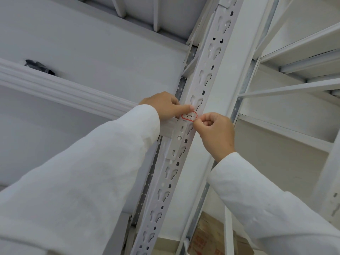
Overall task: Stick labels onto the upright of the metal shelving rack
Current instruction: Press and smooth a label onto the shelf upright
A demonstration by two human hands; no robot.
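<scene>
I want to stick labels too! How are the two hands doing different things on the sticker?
The left hand presses one straight finger on the label's upper edge; the right hand pinches its right end with curled fingers. The left hand sits higher, the right lower. Both touch the label on the upright.

Both arms in long white sleeves, loose woven fabric, soft folds and creases along the forearms. Left sleeve [88, 172] wide, plain cuff at the wrist. Right sleeve [266, 205] same cloth, plain cuff. Left hand [165, 105] and right hand [216, 134] bare: no gloves, rings or watch visible.
</scene>
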